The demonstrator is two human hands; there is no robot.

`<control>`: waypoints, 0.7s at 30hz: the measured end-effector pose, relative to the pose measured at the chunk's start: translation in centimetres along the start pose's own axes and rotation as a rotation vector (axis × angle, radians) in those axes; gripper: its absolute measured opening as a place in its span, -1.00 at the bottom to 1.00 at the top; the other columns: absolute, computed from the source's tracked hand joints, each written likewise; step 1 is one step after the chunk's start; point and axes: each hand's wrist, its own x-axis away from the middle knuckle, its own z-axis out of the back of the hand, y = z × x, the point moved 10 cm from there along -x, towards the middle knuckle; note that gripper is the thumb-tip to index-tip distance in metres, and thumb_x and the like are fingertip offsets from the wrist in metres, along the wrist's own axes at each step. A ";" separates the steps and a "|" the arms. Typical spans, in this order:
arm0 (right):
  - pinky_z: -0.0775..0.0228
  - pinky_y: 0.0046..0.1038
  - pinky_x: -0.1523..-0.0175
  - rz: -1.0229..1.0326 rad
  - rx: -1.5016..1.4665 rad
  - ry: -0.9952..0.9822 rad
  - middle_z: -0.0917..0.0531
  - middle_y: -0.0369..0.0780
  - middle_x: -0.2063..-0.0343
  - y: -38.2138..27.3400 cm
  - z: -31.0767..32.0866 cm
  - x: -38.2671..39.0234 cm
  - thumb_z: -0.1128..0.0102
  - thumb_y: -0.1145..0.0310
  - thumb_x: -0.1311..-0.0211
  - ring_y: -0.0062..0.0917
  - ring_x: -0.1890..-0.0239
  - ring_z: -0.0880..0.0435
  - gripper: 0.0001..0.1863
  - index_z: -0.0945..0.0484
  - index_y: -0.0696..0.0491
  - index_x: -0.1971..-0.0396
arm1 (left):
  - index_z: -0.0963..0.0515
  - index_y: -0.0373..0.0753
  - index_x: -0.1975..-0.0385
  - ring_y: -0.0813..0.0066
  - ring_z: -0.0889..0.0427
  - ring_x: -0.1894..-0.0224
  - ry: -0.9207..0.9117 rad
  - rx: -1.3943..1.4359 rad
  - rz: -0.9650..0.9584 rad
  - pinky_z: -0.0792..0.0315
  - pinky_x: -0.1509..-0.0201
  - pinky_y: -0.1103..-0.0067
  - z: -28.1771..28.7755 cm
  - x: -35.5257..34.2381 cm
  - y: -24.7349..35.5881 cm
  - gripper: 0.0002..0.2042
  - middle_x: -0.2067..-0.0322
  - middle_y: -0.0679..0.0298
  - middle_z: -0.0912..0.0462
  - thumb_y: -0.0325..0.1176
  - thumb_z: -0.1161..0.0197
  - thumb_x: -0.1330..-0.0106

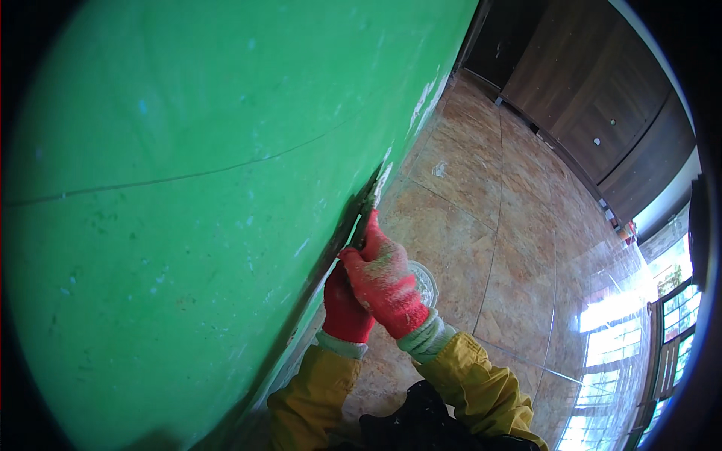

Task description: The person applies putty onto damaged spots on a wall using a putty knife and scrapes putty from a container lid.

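Note:
My right hand [383,282], in a red glove dusted with whitish stuff, is closed round a putty knife [372,194], its forefinger stretched along the tool. The tool, smeared with pale putty, lies at the lower edge of the green wall [195,248]. Just left of it and partly behind it, my left hand [346,308] is also gloved in red and closed, close to the wall. The right hand covers its fingertips, so what they grip is hidden. Beyond the right wrist a round tub [423,284] with pale contents stands on the floor, partly covered by the glove.
Brown tiles [519,248] make up the floor, with a pale smear [439,169] on one. White patches [423,101] run along the wall's bottom edge farther off. A dark wooden cabinet [602,98] stands at the far right. Glossy clear sheeting [602,301] spreads by the bright window [677,316].

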 end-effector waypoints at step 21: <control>-0.42 -0.39 0.25 -0.251 -0.020 -0.315 -0.59 0.00 0.47 5.4 -2.5 8.8 -0.07 0.39 -0.02 -0.29 0.38 -0.62 -0.29 -0.07 0.14 -0.23 | -0.30 -0.26 -0.08 0.31 -0.40 -0.04 0.045 0.310 0.124 -0.22 -0.17 0.37 5.8 11.2 -1.5 -0.59 0.00 0.18 -0.43 -0.16 0.14 -0.34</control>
